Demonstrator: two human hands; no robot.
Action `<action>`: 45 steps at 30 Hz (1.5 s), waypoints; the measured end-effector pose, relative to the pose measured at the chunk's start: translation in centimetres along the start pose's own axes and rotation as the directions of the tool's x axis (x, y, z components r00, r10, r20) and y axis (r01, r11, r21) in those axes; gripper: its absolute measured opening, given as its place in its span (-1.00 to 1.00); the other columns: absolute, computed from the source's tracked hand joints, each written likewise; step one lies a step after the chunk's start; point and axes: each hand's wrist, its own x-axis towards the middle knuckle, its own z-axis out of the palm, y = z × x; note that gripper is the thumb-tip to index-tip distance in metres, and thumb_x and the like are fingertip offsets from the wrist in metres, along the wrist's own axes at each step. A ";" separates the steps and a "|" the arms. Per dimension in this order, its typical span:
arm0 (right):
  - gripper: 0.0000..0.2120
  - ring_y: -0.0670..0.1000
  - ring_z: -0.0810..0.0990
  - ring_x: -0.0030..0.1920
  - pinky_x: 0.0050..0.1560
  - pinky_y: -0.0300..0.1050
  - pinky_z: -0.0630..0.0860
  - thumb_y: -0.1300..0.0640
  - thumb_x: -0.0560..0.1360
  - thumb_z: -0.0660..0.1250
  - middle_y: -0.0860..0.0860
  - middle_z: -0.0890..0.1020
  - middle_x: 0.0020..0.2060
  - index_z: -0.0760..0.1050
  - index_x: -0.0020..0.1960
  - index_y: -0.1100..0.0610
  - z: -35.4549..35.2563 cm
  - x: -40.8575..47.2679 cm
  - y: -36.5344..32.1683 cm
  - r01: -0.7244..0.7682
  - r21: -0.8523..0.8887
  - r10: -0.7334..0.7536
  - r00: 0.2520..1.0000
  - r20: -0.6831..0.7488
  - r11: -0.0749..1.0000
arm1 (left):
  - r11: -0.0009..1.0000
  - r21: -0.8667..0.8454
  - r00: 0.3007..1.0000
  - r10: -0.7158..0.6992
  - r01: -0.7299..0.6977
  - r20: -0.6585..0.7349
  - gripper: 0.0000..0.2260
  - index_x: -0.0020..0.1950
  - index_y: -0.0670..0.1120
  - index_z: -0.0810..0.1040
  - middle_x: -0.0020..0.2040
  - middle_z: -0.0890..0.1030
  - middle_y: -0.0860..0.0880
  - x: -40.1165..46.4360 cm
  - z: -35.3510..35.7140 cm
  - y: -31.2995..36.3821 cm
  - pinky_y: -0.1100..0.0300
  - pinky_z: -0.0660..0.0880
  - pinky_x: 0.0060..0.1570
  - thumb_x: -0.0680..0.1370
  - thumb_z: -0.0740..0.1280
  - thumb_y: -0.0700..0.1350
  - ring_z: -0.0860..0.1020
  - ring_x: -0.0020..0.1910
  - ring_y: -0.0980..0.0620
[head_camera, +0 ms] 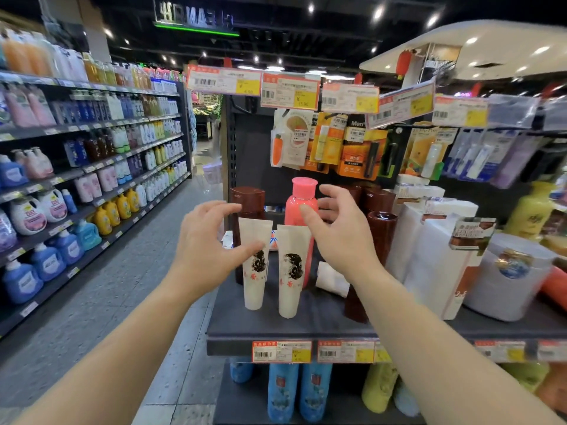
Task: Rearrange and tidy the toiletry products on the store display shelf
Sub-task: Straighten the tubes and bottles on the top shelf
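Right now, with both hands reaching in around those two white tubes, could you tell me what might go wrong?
1. The two white tubes stand on their narrow caps near the shelf's front edge; a nudge from the left hand could tip them off.
2. The right hand is spread close beside the pink bottle; a bump might knock it into the brown bottles crowded behind.
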 end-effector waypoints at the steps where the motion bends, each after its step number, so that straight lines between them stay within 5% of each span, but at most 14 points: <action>1: -0.62 -0.28 0.51 0.01 -0.11 -0.43 0.39 -0.07 0.49 0.38 -0.27 0.51 0.02 0.35 0.25 -0.18 -0.2 1.1 -0.6 0.027 -0.039 -0.028 0.999 -0.024 0.999 | 0.998 0.029 0.998 0.063 -0.062 -0.020 -0.42 0.26 0.03 0.52 0.24 0.42 0.10 0.3 0.1 0.7 0.38 0.06 0.28 0.29 0.54 0.14 0.30 0.28 0.13; 6: -0.47 0.03 0.45 0.28 0.06 -0.22 0.33 0.00 0.51 0.37 0.02 0.46 0.32 0.30 0.42 0.02 -0.3 6.6 -1.7 0.049 -0.337 -0.042 0.999 0.028 0.940 | 0.933 0.218 0.956 0.263 -0.287 0.131 -0.41 0.27 0.07 0.55 0.34 0.44 -0.03 1.3 2.1 3.0 -0.11 0.05 0.44 0.28 0.51 0.22 0.27 0.42 -0.10; 9: -0.40 0.10 0.41 0.35 0.11 -0.13 0.39 0.00 0.51 0.37 0.05 0.40 0.40 0.23 0.48 0.00 0.4 8.0 -1.7 0.027 -0.466 0.046 0.988 0.145 0.884 | 0.882 0.322 0.933 0.284 -0.344 0.220 -0.43 0.27 0.14 0.54 0.39 0.41 -0.03 1.6 3.2 3.1 -0.15 -0.20 0.45 0.29 0.46 0.27 0.18 0.47 -0.12; 13: -0.38 0.09 0.36 0.40 0.26 0.00 0.42 -0.01 0.50 0.39 0.01 0.35 0.44 0.24 0.49 -0.03 1.4 8.1 -1.6 0.077 -0.520 0.101 0.947 0.304 0.850 | 0.841 0.400 0.927 0.285 -0.364 0.245 -0.54 0.16 0.16 0.59 0.38 0.43 -0.05 1.8 3.8 3.0 -0.23 -0.25 0.42 0.30 0.46 0.27 0.18 0.46 -0.17; 22: -0.51 0.05 0.44 0.30 0.13 -0.11 0.43 -0.01 0.47 0.42 -0.02 0.46 0.34 0.42 0.37 -0.04 0.7 7.7 -1.1 0.123 -0.450 -0.014 0.971 0.238 0.885 | 0.811 0.242 0.844 0.531 -0.533 0.078 -0.88 -0.26 0.07 0.67 0.16 0.58 -0.02 -0.6 3.2 2.5 -0.32 -0.08 0.42 0.33 0.50 0.08 0.34 0.34 -0.14; 29: -0.45 -0.11 0.42 0.24 0.18 -0.26 0.35 0.07 0.46 0.44 -0.05 0.46 0.34 0.38 0.40 0.02 -1.8 7.3 -4.6 0.224 -0.321 -0.196 0.973 0.120 0.920 | 0.781 0.249 0.818 0.565 -0.573 0.112 -0.85 -0.27 0.11 0.68 0.13 0.60 0.00 -2.0 4.3 2.2 -0.37 0.01 0.38 0.44 0.38 0.11 0.42 0.29 -0.15; 36: -0.43 -0.04 0.50 0.20 0.22 -0.05 0.50 0.01 0.44 0.46 -0.05 0.50 0.26 0.38 0.39 0.05 -4.9 3.6 -7.4 0.335 -0.279 -0.281 0.935 0.217 0.900 | 0.735 0.370 0.823 0.502 -0.568 0.267 -0.89 -0.29 0.08 0.68 0.16 0.60 -0.06 -3.4 6.7 1.5 -0.39 0.06 0.35 0.24 0.57 -0.05 0.39 0.28 -0.19; 45: -0.48 -0.06 0.53 0.13 0.17 -0.11 0.53 0.00 0.43 0.47 -0.08 0.51 0.16 0.41 0.33 0.04 -9.1 0.1 -9.9 0.356 -0.252 -0.319 0.931 0.174 0.900 | 0.568 0.505 0.756 0.415 -0.650 0.506 -0.86 -0.35 0.08 0.68 0.21 0.57 -0.12 -5.7 8.4 2.6 -0.39 -0.07 0.37 0.23 0.56 0.09 0.39 0.34 -0.25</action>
